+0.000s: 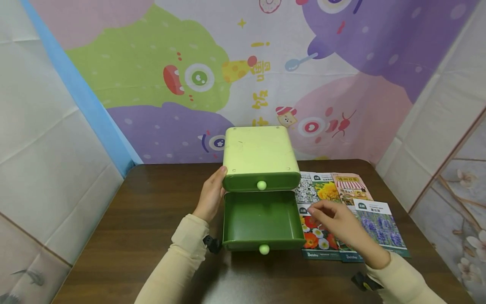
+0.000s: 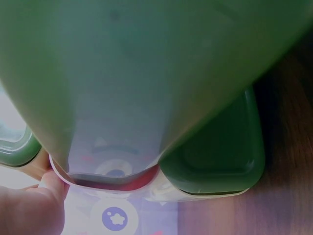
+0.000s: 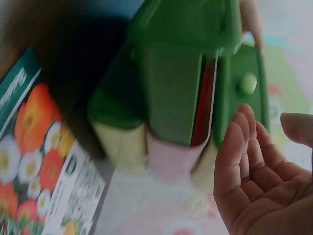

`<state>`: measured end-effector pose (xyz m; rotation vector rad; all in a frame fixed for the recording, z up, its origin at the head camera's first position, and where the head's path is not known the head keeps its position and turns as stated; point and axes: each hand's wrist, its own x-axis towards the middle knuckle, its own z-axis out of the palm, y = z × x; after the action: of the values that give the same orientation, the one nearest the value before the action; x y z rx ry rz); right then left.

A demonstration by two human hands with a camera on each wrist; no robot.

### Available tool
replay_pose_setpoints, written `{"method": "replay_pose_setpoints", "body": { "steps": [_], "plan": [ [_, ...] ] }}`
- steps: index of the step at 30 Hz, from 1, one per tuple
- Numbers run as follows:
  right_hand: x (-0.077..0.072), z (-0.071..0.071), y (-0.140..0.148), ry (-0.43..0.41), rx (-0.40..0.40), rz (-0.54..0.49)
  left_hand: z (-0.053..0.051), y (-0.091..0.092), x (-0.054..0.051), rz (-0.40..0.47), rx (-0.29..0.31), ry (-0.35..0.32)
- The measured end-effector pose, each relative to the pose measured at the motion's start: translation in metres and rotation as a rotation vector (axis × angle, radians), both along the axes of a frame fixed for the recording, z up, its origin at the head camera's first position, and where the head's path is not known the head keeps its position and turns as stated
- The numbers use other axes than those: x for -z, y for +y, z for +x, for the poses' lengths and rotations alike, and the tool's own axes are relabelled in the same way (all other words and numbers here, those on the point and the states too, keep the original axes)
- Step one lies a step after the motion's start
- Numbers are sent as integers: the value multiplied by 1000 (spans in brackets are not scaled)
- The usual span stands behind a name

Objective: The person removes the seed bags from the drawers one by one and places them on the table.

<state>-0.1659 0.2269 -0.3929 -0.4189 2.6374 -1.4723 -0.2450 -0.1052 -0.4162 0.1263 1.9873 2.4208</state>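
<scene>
A small drawer unit point(image 1: 260, 150) with a pale yellow-green top stands on the table. Its upper drawer point(image 1: 243, 182) is closed. Below that, a green drawer point(image 1: 262, 215) is pulled well out, and its visible inside holds nothing. Wrist views show a pink middle tier point(image 3: 171, 159) around the pulled-out drawer and another green drawer point(image 2: 215, 152) beneath. My left hand point(image 1: 211, 192) rests against the unit's left side, its far fingers hidden. To the right of the pulled-out drawer, my right hand point(image 1: 336, 219) hovers above the packets with fingers loosely bent, holding nothing.
Several picture packets lie on the table's right side: a red poppy packet point(image 1: 315, 238), a purple flower packet point(image 1: 381, 223), a yellow flower packet point(image 1: 328, 188) and a pink packet point(image 1: 351, 179). A cartoon-print cloth point(image 1: 152, 76) hangs behind the brown table point(image 1: 152, 223).
</scene>
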Motion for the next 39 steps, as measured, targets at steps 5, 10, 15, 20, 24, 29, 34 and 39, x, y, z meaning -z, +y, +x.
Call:
{"method": "replay_pose_setpoints", "body": {
  "steps": [5, 10, 15, 20, 24, 29, 34, 39],
  "plan": [
    [0, 10, -18, -50, -111, -54, -1, 0, 1, 3, 3, 2],
    [0, 17, -34, -106, -185, -78, -1, 0, 1, 12, 0, 1],
    [0, 24, -48, -124, -260, -112, -1, 0, 0, 16, -1, 5],
    [6, 31, -61, -126, -332, -121, 0, 0, 0, 14, -1, 8],
    [15, 35, -69, -124, -374, -108, 1, 1, -1, 21, -6, 4],
    [28, 38, -75, -163, -411, -97, -1, 0, 1, 12, -8, -2],
    [38, 40, -78, -206, -440, -91, -1, 0, 2, 8, -4, -5],
    [49, 41, -80, -195, -465, -100, -1, 0, 2, 13, -8, -9]
  ]
}}
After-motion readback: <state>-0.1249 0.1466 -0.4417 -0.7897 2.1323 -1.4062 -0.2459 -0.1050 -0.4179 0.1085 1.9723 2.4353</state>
